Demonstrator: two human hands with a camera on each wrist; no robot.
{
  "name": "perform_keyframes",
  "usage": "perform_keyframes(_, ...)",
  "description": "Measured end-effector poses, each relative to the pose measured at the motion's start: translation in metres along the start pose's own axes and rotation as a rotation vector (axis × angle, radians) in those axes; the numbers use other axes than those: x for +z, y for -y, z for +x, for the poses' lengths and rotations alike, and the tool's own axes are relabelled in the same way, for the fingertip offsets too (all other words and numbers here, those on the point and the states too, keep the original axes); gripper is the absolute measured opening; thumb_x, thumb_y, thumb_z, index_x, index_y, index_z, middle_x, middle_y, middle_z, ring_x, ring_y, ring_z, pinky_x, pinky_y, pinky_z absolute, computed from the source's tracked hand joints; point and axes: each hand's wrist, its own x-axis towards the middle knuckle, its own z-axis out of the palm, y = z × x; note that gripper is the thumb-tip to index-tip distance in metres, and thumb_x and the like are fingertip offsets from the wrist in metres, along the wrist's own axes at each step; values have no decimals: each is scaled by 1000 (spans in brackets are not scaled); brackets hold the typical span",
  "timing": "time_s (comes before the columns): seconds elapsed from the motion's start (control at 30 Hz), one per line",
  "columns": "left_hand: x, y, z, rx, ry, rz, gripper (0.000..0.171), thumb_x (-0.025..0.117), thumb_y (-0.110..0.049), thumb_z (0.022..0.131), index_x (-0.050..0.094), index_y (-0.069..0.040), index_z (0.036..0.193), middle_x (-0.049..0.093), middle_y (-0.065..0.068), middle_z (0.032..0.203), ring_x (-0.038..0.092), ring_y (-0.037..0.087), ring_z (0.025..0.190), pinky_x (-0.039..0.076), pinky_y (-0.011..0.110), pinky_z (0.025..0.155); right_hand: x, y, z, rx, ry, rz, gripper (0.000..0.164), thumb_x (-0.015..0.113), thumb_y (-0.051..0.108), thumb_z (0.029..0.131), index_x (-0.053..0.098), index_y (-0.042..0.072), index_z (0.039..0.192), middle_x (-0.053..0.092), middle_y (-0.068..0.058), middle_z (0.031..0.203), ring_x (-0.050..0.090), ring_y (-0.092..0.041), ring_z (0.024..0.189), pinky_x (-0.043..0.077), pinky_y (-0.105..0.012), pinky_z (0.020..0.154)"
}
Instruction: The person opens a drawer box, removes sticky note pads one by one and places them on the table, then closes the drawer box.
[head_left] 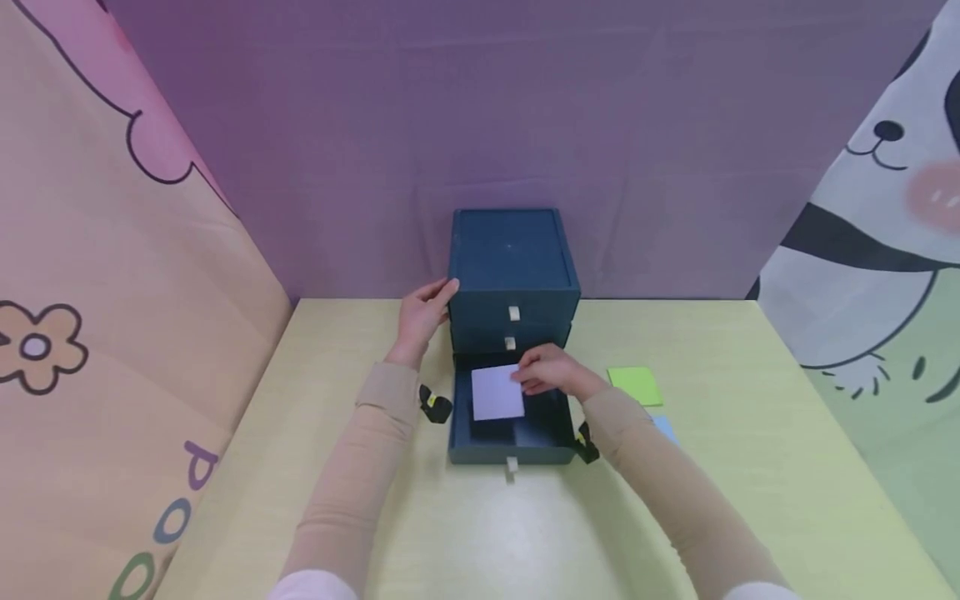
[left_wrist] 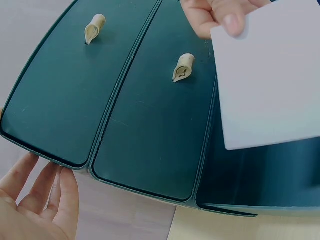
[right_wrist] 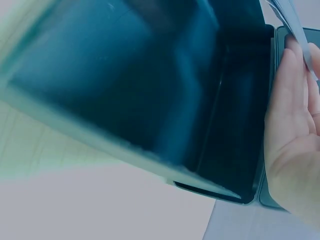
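Note:
A small dark blue drawer cabinet (head_left: 514, 250) stands at the back of the table, its bottom drawer (head_left: 480, 455) pulled out. My right hand (head_left: 551, 369) pinches a pale lilac square of paper (head_left: 497, 392) by its edge, above that drawer. Seen from the left wrist, the paper (left_wrist: 272, 80) looks nearly white and flat, with the thumb on its corner. My left hand (head_left: 425, 318) rests against the cabinet's left side near the upper front corner. Its fingers (left_wrist: 67, 200) lie fairly straight along that side.
To the right of the drawer lie a green paper square (head_left: 635, 386) and a blue one (head_left: 665, 428), the latter partly hidden by my right sleeve. The upper drawer (head_left: 480, 308) and middle drawer (head_left: 480, 337) are closed, each with a pale pull tab. A purple cloth (head_left: 360, 167) hangs behind.

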Motion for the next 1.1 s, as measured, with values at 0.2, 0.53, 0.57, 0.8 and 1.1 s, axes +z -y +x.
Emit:
perform_keyframes(0.2,0,1,0,-3,6,-3,54,64,-42,85,56,-13,130,53,5,135,52,20,121,49,38,99,-8,-8,-6,-35,-13,23,25,64,14,86,59,-5,102,64,-9,91,62,-13,72,58,-36,79)
perform_keyframes(0.53,0,-1,-1,4,8,-13,53,64,-40,86,56,-12,129,54,6,134,52,20,121,49,39,98,-26,-16,-17,14,-64,85,41,61,17,89,52,-9,120,62,-16,109,61,-12,81,56,-35,86)
perform_keyframes(0.57,0,-1,-1,5,8,-14,52,64,-40,86,56,-12,129,54,6,134,52,20,121,49,39,98,-28,-16,-18,21,-71,85,41,61,17,89,52,-8,120,62,-15,108,61,-13,81,56,-35,86)
perform_keyframes(0.8,0,-1,1,7,14,-17,53,64,-40,85,56,-13,129,54,6,133,53,20,120,49,38,98,-45,-26,-23,15,-46,92,43,58,17,91,48,-11,123,63,-7,99,59,-9,77,55,-32,86)
perform_keyframes(1.1,0,2,5,3,14,-19,52,65,-41,85,57,-13,129,55,6,132,53,20,120,50,38,98,-72,-44,-35,44,-16,131,49,54,15,93,38,-15,129,63,-2,94,59,-7,78,55,-29,83)
